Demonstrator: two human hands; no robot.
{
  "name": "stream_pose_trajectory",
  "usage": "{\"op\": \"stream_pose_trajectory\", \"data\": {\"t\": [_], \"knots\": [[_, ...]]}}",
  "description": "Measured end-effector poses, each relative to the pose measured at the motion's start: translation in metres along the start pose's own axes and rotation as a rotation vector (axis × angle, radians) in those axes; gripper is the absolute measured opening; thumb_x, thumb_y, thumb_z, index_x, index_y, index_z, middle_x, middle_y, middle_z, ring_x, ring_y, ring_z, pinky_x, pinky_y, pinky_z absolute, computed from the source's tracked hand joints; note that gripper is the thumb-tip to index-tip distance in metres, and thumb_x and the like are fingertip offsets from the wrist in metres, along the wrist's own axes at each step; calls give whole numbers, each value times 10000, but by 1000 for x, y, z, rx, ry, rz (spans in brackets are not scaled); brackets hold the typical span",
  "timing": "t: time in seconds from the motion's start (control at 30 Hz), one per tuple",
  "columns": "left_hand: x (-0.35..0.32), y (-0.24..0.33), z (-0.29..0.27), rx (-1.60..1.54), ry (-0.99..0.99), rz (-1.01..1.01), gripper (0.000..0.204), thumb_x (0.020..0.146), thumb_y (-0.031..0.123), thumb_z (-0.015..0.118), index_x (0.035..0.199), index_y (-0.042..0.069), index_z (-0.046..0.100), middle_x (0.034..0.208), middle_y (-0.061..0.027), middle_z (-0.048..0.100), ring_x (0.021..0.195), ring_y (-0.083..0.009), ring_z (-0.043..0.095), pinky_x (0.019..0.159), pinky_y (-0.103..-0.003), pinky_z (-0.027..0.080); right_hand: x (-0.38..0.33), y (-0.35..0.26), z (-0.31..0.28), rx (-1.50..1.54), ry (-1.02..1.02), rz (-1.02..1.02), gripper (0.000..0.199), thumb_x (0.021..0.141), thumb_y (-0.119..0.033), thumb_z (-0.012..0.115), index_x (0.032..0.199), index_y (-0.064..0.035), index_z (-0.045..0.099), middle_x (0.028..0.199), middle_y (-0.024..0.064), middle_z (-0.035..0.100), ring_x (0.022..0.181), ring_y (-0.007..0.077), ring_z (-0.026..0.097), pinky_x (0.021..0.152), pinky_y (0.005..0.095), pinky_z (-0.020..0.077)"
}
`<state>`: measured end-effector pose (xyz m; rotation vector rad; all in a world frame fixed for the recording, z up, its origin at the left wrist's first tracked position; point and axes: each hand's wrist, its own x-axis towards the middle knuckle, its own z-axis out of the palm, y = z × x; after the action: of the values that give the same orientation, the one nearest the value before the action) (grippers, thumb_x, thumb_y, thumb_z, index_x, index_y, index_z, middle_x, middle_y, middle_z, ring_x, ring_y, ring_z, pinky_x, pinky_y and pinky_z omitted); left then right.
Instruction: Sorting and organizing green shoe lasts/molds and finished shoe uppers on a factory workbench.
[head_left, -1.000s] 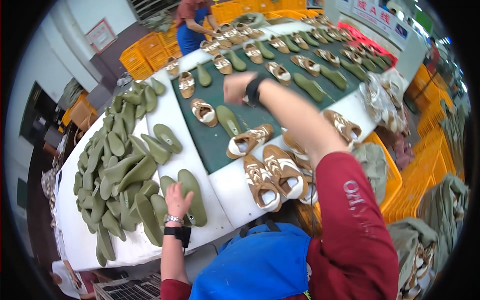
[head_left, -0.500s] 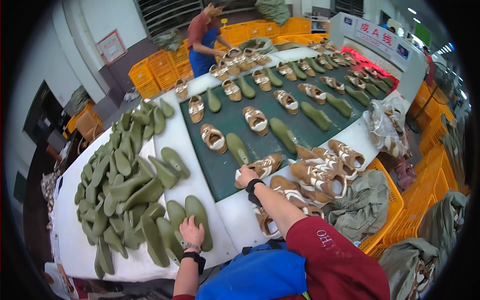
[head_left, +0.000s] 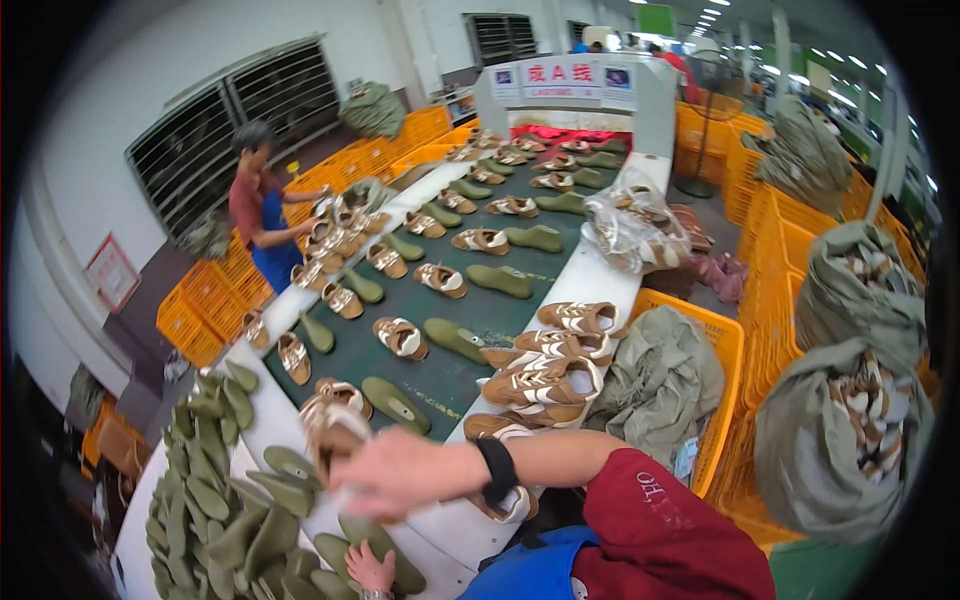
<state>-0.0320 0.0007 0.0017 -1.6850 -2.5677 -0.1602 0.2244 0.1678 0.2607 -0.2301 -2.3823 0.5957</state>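
Note:
My right hand (head_left: 405, 475), smeared by motion, is closed on a brown-and-white shoe (head_left: 325, 435) over the corner of the white table, in front of my left hand. My left hand (head_left: 370, 568) lies with spread fingers on a green shoe last (head_left: 400, 572) at the near edge. Left of both hands is a heap of green lasts (head_left: 215, 480). On the dark green conveyor belt (head_left: 520, 312) shoes and lasts stand in rows, with a last (head_left: 396, 403) and another shoe (head_left: 345, 392) closest to my right hand.
Several brown-and-white shoes (head_left: 545, 385) crowd the belt's right ledge, near a plastic-wrapped bundle (head_left: 635, 225). An orange crate (head_left: 725, 390) with grey-green cloth (head_left: 655, 370) stands at the right, beside filled sacks (head_left: 800, 440). Across the belt, a co-worker (head_left: 262, 215) handles shoes.
My right hand has brought a shoe from the belt's near end leftward to the lasts. The view has turned right. My left hand remains on the lasts.

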Motion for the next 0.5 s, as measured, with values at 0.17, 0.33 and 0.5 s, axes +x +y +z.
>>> {"op": "stream_pose_trajectory", "data": {"t": [0.17,0.33,0.5], "knots": [[0,7,-66,-532,72,-12,476,801,226,567,1222,36,450,1184,-188,483,1067,-322,495,915,-399,406,-21,-66,52,-56,-190,-286,160,734,-230,569,849,-120,578,685,97,589,629,306,584,527,413,457],[-18,19,-137,-1075,25,-13,480,838,225,541,1261,32,416,1237,-184,451,1122,-319,461,949,-401,390,-30,-82,135,-101,-383,-330,189,776,-293,559,664,-142,583,606,82,577,608,274,580,502,406,434],[-42,25,-172,-1607,-131,-133,485,876,224,514,1299,28,382,1291,-180,420,1177,-316,428,983,-404,374,-26,-88,134,239,-59,-61,212,772,-281,619,932,-144,598,766,126,596,709,317,583,594,414,457]]}}
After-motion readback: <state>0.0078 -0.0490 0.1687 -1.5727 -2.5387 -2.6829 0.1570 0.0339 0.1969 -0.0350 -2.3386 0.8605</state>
